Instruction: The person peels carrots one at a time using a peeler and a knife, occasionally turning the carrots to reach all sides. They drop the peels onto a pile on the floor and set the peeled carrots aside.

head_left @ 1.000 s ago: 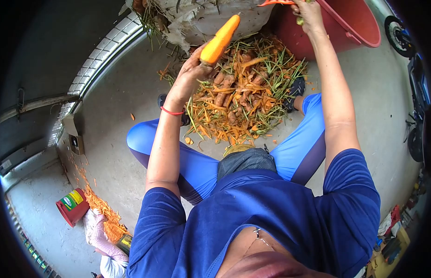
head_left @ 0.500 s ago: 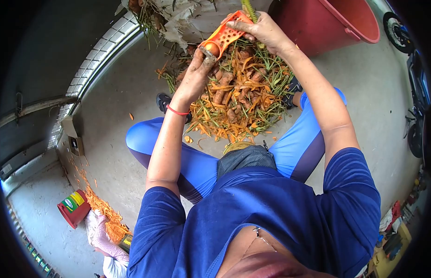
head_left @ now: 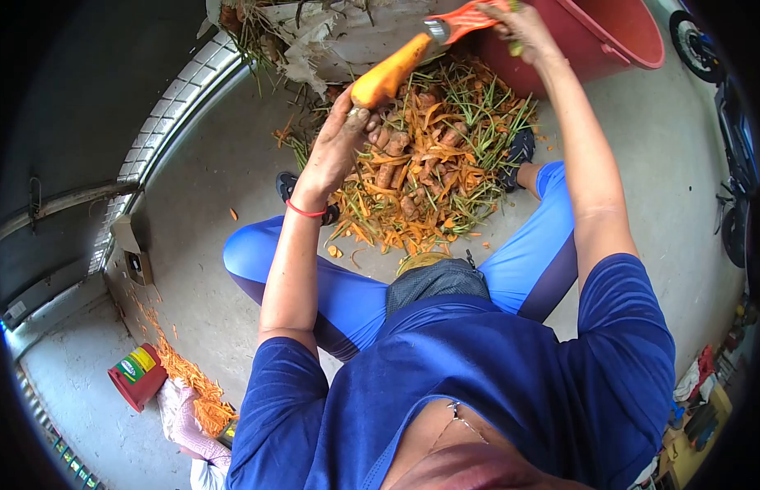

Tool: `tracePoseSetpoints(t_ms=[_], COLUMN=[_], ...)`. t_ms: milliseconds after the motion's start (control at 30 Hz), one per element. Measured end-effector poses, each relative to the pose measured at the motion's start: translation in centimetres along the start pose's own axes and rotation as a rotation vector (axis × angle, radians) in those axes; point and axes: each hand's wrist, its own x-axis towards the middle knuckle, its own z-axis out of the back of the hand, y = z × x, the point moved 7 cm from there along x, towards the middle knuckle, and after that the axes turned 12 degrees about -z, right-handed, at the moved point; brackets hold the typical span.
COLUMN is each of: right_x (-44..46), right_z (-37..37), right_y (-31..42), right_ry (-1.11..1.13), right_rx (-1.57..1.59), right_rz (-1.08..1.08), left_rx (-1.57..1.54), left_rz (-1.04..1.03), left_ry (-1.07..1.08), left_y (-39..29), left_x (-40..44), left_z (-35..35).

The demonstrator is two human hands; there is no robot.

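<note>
My left hand (head_left: 339, 145), with a red band at the wrist, is closed round the thick end of a bright orange carrot (head_left: 390, 75), whose other end points up and right. My right hand (head_left: 523, 33) grips an orange peeler (head_left: 468, 20) with holes in its handle; both are slightly blurred. The peeler's metal blade is at the far end of the carrot; whether it touches is unclear. A yellow-green bit shows by the right fingers. Below lie unpeeled brown carrots (head_left: 386, 173) among orange peelings (head_left: 372, 214) and green stems (head_left: 478, 208).
A large red tub (head_left: 551, 57) stands at upper right, beside a torn whitish sack (head_left: 355, 37). At lower left a small red bucket (head_left: 143, 392) lies near a strewn heap of orange peelings (head_left: 202, 400) and another person's patterned sleeve (head_left: 188, 429). A motorbike (head_left: 733, 147) is at right.
My right hand has drawn the peeler up and right along the carrot, so more of the carrot shows. My left hand stays nearly where it was, still holding the carrot.
</note>
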Motion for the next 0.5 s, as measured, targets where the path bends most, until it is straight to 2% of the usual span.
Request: tracePoseSetpoints(t_ms=[33,100,167,200,267,300,333,367,400,433,500], right_x=[2.0,4.6,-0.6,-2.1,-5.7,-5.2,-5.5,-5.7,-5.9,-5.9,-5.1], right_z=[2.5,5.6,1.7,-1.0,-6.2,-8.2,-9.9,-11.0,-11.5,-11.9,-11.3], right_y=[-0.2,-1.1,2.2,3.1,3.2,1.7,1.2,0.3,0.3,0.6,0.5], right_ry=[-0.100,-0.190,-0.053,0.044,0.210,0.255,0.295,0.351,0.371,0.393,0.406], right_rx=[-0.011,0.240,0.344,0.330,0.224,0.181,0.099,0.055,0.033,0.009,0.032], right_rz=[0.110,0.194,0.153,0.219,0.154,0.244,0.236,0.185,0.232,0.285,0.253], left_rx=[-0.002,-0.007,-0.001,-0.029,-0.106,-0.096,-0.087,-0.078,-0.089,-0.112,-0.160], left_rz=[-0.014,-0.040,-0.002,0.013,0.063,0.067,0.072,0.080,0.070,0.056,0.025], left_ry=[-0.011,-0.037,-0.078,-0.085,-0.116,-0.134,-0.151,-0.167,-0.181,-0.142,-0.068], left_y=[-0.3,-1.0,-0.7,-0.2,1.0,1.1,1.3,1.5,1.4,1.1,0.4], left_x=[0.0,0.1,0.3,0.5,0.5,0.5,0.5,0.4,0.4,0.5,0.3], left_z=[0.2,0.4,1.2,1.4,2.0,1.9,1.7,1.4,1.3,1.0,0.5])
